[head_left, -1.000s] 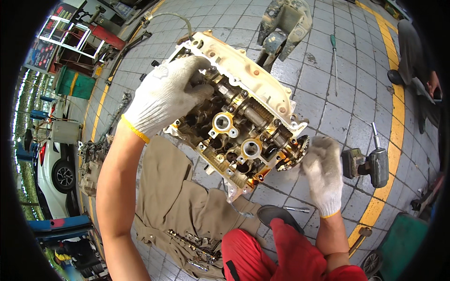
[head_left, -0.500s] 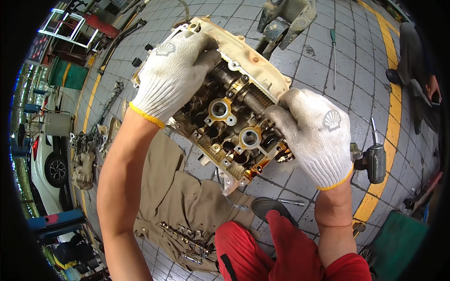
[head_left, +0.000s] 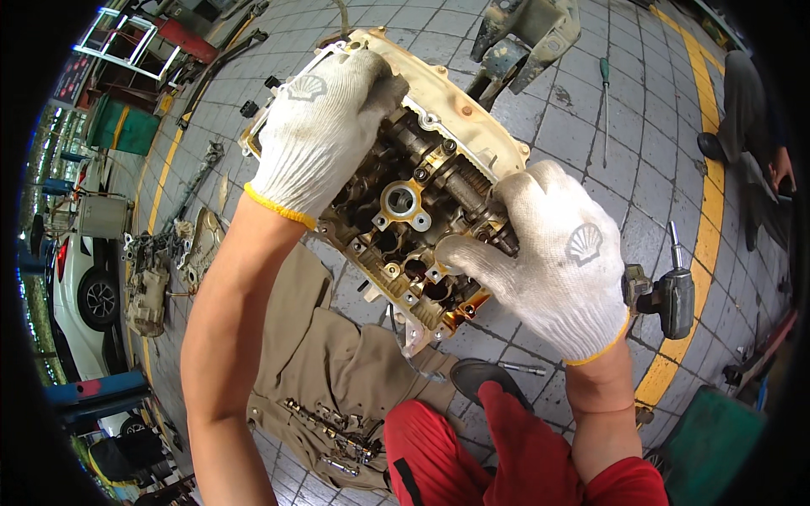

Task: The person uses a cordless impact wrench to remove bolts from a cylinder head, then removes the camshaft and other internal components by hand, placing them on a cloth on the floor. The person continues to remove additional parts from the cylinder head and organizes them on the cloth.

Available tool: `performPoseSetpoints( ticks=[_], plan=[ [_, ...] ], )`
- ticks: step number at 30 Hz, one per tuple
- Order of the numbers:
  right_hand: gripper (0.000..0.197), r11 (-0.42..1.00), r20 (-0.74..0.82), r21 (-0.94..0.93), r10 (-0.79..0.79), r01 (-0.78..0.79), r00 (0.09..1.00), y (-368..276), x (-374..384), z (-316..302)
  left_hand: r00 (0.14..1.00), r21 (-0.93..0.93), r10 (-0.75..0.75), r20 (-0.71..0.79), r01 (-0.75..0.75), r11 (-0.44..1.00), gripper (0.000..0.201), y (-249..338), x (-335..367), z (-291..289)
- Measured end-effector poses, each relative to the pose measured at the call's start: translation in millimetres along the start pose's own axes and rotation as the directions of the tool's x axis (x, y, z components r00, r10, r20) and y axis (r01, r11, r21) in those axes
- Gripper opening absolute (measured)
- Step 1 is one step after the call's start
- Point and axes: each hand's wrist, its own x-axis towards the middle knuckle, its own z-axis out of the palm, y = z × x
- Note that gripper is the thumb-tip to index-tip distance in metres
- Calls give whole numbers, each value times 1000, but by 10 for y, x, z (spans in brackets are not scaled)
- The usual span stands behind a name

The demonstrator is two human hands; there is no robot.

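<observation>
An oily cylinder head [head_left: 411,297] lies in front of me, its valve gear uncovered and a dark camshaft [head_left: 460,181] running along its far side. My left hand [head_left: 325,126], in a white knit glove, is closed over the camshaft's upper-left end; its fingertips are hidden. Around the right end curls my gloved right hand [head_left: 548,253], its fingers on the far side and partly out of sight. Its thumb stretches across the head over the right round tube seat. The left tube seat [head_left: 400,201] stays uncovered. A pale cover [head_left: 456,97] sits along the far edge.
Loose metal parts [head_left: 337,434] lie on brown cloth [head_left: 325,337] by my red-clad knee. On the tiles are a screwdriver [head_left: 605,110], a power driver [head_left: 675,299] and a socket extension [head_left: 523,368]. A metal bracket [head_left: 527,51] stands beyond; another person [head_left: 747,126] is at far right.
My right thumb has swung left and down, away from the camshaft and over the right tube seat, exposing the shaft's right end. My left hand keeps its hold with a slight shift.
</observation>
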Motion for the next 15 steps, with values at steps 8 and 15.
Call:
performPoseSetpoints(
  ticks=[8, 15],
  plan=[
    [44, 1000, 29, 2, 11, -12, 1000, 31, -33, 22, 996, -19, 42, 75, -40, 999, 28, 81, -11, -75],
    [47, 1000, 35, -5, -2, 3, 999, 62, -65, 0, 984, 15, 145, 101, -147, 989, 39, 322, -21, -392]
  ],
)
